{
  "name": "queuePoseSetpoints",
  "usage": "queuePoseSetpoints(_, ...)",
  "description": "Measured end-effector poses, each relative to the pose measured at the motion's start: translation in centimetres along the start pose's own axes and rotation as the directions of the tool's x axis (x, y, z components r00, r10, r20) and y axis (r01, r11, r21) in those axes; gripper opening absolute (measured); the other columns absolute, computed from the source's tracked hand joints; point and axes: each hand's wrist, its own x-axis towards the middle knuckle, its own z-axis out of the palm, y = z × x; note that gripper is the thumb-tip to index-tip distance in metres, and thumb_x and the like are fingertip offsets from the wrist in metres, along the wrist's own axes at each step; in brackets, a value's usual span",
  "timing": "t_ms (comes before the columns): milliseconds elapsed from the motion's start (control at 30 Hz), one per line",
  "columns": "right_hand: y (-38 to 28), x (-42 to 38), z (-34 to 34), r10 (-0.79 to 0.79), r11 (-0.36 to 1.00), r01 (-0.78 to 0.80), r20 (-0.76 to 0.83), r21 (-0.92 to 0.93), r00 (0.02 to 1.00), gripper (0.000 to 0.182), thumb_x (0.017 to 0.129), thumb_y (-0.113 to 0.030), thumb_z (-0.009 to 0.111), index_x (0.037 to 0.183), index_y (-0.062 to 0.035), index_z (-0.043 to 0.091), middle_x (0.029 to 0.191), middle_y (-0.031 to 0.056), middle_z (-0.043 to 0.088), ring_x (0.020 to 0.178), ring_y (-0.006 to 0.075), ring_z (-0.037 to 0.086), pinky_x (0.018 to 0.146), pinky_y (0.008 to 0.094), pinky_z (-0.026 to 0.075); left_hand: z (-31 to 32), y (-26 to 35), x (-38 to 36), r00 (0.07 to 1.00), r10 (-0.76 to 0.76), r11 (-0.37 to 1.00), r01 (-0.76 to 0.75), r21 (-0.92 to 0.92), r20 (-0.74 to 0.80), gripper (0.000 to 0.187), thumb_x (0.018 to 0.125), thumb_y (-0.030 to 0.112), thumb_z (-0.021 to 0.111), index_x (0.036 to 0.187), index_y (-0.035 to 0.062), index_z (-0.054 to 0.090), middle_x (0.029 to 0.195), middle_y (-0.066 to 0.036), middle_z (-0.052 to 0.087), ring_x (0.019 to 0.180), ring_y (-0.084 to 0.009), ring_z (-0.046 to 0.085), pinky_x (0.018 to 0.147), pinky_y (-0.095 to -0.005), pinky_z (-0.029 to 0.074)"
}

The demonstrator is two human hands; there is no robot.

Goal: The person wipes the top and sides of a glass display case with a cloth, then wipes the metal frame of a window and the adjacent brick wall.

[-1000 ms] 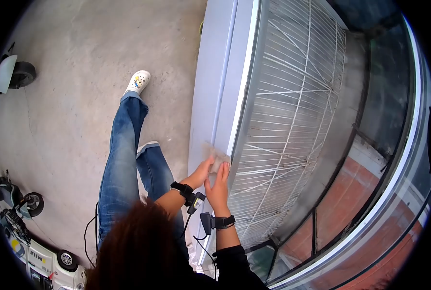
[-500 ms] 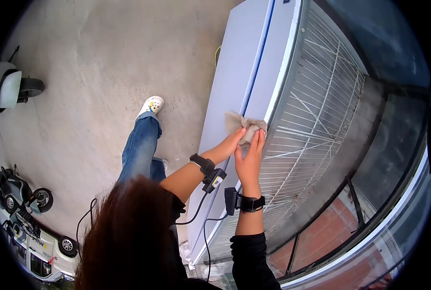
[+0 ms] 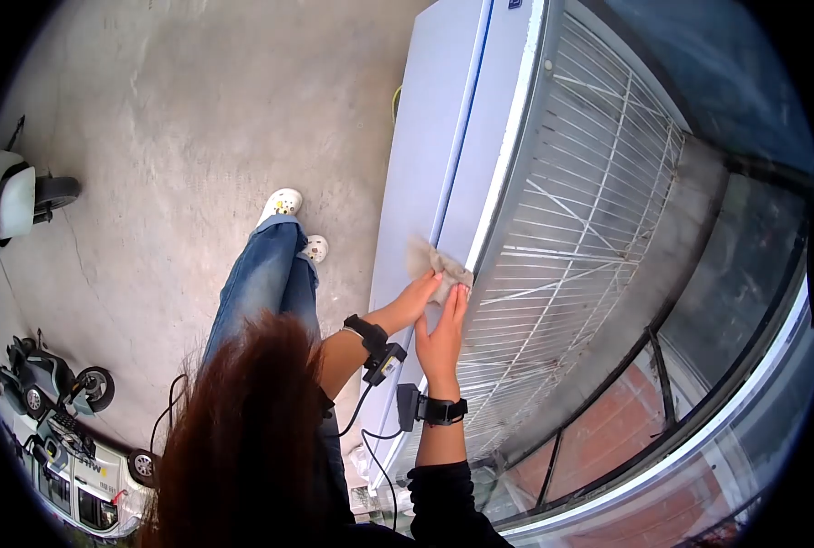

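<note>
Pressing a crumpled beige cloth [image 3: 436, 265] onto the smooth white frame [image 3: 425, 164].
</note>
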Motion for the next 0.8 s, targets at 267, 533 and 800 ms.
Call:
queuePoseSetpoints(267, 0.5, -2.1, 0.9, 0.024, 1.0, -0.024, -0.019, -0.003, 1.0, 0.061, 0.074, -0.01, 0.054, 0.125, 0.0074, 0.024, 0.13, 0.0253, 0.022, 0.123, 0.0368, 0.019, 0.1, 0.038, 0.019, 0.1, -2.0, -0.8, 0.993, -0.113, 0.992, 0.112, -0.051, -0.012, 0.044, 0.09, 0.034, 0.03, 0.115, -0.0003, 0.042, 0.113, -0.008, 0.047, 0.106, -0.0153, 0.04, 0.094, -0.0265, 0.026)
queuePoseSetpoints(533, 1.4, -0.3, 0.8, -0.107, 0.98, 0.122, -0.103, 0.154, 0.989, 0.056, 0.076, -0.006, 0.051, 0.124, 0.0072, 0.025, 0.13, 0.0221, 0.023, 0.123, 0.0343, 0.022, 0.1, 0.0359, 0.021, 0.9, 3.2, 0.9, 0.99, 0.09, 0.988, -0.074, 0.138, -0.111, 0.052, 0.087, 0.042, 0.03, 0.11, -0.0014, 0.047, 0.11, -0.008, 0.048, 0.106, -0.0168, 0.038, 0.093, -0.0286, 0.024)
queuePoseSetpoints(800, 2.4, -3.3, 1.9, -0.062, 0.979, 0.074, -0.07, 0.19, 0.996, 0.06, 0.075, -0.008, 0.054, 0.125, 0.0071, 0.024, 0.131, 0.0241, 0.021, 0.123, 0.0363, 0.019, 0.1, 0.0381, 0.019, 2.1, -0.6, -3.6, 0.994, -0.093, 0.996, 0.093, -0.01, -0.05, 0.048, 0.086, 0.044, 0.034, 0.109, 0.0025, 0.045, 0.104, -0.003, 0.045, 0.096, -0.0107, 0.036, 0.086, -0.0247, 0.026)
